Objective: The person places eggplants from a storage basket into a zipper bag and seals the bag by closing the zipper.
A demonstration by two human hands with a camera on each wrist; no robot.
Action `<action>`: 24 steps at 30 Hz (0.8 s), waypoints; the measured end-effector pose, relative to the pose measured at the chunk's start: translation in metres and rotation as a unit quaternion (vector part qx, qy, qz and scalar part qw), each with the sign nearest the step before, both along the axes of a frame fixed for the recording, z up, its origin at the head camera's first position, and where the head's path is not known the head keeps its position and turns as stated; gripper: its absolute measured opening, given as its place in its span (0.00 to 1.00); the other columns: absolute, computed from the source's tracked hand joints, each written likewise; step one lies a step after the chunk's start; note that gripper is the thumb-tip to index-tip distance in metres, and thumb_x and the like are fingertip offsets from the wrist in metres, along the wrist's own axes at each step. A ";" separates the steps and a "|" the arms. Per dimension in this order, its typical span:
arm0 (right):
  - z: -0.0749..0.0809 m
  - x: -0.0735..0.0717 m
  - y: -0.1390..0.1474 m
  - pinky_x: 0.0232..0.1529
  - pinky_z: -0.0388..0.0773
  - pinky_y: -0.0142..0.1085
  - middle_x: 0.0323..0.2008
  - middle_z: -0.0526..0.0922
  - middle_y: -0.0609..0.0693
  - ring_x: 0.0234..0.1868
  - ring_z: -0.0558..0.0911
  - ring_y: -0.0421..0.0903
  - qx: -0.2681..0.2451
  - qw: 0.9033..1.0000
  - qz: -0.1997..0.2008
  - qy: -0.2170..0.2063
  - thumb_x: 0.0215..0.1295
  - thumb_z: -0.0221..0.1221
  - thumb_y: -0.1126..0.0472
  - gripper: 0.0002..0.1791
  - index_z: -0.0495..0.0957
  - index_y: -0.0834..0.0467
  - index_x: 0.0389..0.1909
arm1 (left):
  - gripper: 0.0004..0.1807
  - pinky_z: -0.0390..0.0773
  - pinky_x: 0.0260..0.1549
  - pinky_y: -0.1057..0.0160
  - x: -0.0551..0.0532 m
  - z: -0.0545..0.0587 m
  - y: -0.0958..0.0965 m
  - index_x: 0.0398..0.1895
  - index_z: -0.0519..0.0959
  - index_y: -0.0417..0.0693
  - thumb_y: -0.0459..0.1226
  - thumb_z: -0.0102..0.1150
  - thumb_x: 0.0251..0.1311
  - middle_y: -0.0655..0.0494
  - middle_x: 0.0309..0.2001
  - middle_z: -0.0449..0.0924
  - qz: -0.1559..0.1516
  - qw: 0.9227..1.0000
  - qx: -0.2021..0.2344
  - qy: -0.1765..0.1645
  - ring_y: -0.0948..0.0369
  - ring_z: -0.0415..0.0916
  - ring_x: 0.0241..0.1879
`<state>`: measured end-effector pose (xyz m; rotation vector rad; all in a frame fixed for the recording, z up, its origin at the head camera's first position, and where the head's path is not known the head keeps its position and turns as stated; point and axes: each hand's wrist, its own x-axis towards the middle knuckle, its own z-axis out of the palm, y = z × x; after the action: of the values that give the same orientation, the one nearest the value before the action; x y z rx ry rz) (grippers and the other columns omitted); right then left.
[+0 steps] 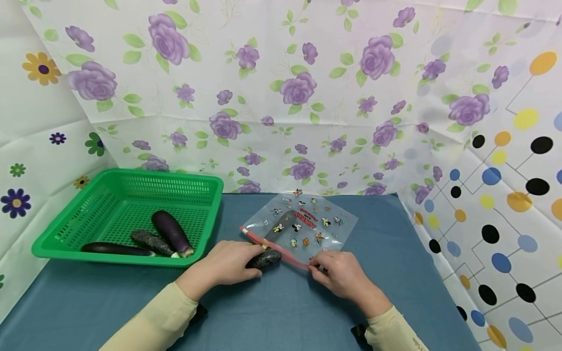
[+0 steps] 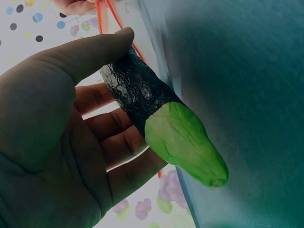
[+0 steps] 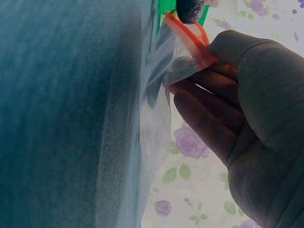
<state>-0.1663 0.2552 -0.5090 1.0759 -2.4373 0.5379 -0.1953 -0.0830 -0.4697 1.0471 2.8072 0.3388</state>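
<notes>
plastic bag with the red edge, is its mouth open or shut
Open: the plastic bag has its two red strips standing apart in both wrist views.

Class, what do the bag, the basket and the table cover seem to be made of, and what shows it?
Bag: thin, clear plastic film, fairly glossy; it is see-through and folds softly.
Basket: probably moulded plastic, smooth, with slight sheen; even green colour and regular holes.
Table cover: likely fabric, matte; fine grain shows.
</notes>
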 end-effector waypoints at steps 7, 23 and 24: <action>0.000 0.000 -0.001 0.28 0.80 0.30 0.33 0.90 0.41 0.28 0.84 0.33 0.000 1.000 0.000 -0.002 0.65 0.77 0.64 0.08 0.89 0.50 0.39 | 0.17 0.74 0.29 0.53 -0.004 -0.004 0.003 0.53 0.85 0.59 0.52 0.78 0.69 0.62 0.40 0.85 0.009 1.000 0.001 0.011 0.63 0.75 0.31; -0.001 0.001 0.000 0.28 0.80 0.31 0.33 0.90 0.41 0.28 0.84 0.34 0.005 1.000 -0.002 -0.002 0.65 0.77 0.64 0.07 0.89 0.51 0.39 | 0.20 0.76 0.28 0.52 -0.006 -0.006 0.010 0.53 0.84 0.58 0.55 0.78 0.68 0.62 0.38 0.84 0.032 0.999 0.008 0.000 0.62 0.75 0.28; 0.000 0.001 0.000 0.28 0.80 0.31 0.33 0.90 0.41 0.28 0.84 0.34 0.005 1.000 -0.002 -0.002 0.65 0.77 0.64 0.07 0.89 0.51 0.39 | 0.20 0.75 0.28 0.52 -0.006 -0.006 0.010 0.53 0.84 0.58 0.55 0.78 0.68 0.62 0.37 0.83 0.034 0.999 0.008 0.001 0.62 0.74 0.28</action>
<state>-0.1656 0.2555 -0.5095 1.0738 -2.4474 0.5277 -0.2017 -0.0731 -0.4760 0.9577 2.8515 0.3668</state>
